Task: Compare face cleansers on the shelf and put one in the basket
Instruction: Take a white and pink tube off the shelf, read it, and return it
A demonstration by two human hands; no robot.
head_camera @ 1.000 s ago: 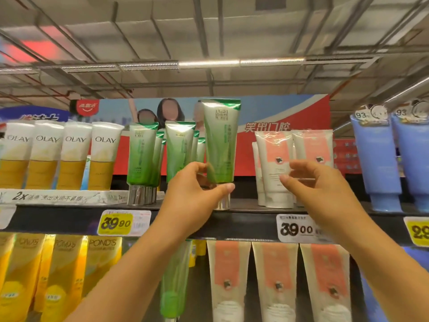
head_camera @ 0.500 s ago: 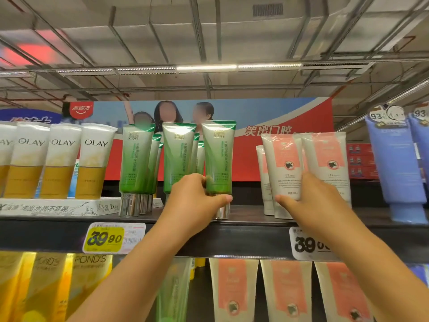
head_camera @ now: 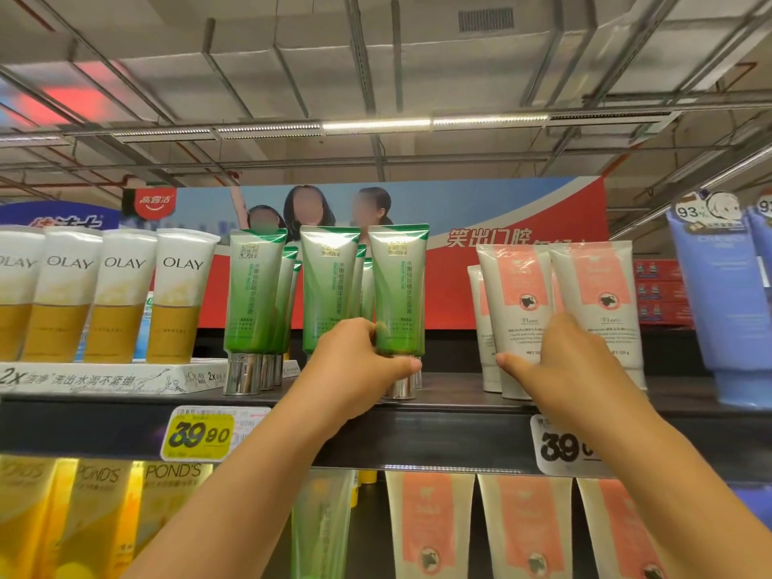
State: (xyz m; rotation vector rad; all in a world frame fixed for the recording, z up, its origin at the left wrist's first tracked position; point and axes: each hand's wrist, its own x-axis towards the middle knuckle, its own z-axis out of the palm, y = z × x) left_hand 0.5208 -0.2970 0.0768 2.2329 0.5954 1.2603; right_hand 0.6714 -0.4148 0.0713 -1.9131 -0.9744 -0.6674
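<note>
Both arms reach up from the bottom of the frame to the top shelf, whose dark front lip runs straight across the middle. The left hand curls round the foot of the green tube at centre, thumb across the front just above its silver cap, which stands on the shelf board close to the lip. The right hand wraps the lower part of a pink tube at centre right, thumb pointing left across its base, the other fingers hidden behind.

Between the green tube and the pink group lies a bare stretch of shelf board, the only open gap on this level. Above the tubes there is free height up to the ceiling beams. The shelf lip carries a yellow tag at lower left and a white tag at lower right, partly covered by the right forearm.

Counted in the front row of the top shelf: four Olay tubes at left, three green ones with more behind, two pink ones with at least one behind, and a blue tube at the right edge with part of a second. Below hang three Pond's tubes at lower left and three more pink ones at lower right. No basket shows.
</note>
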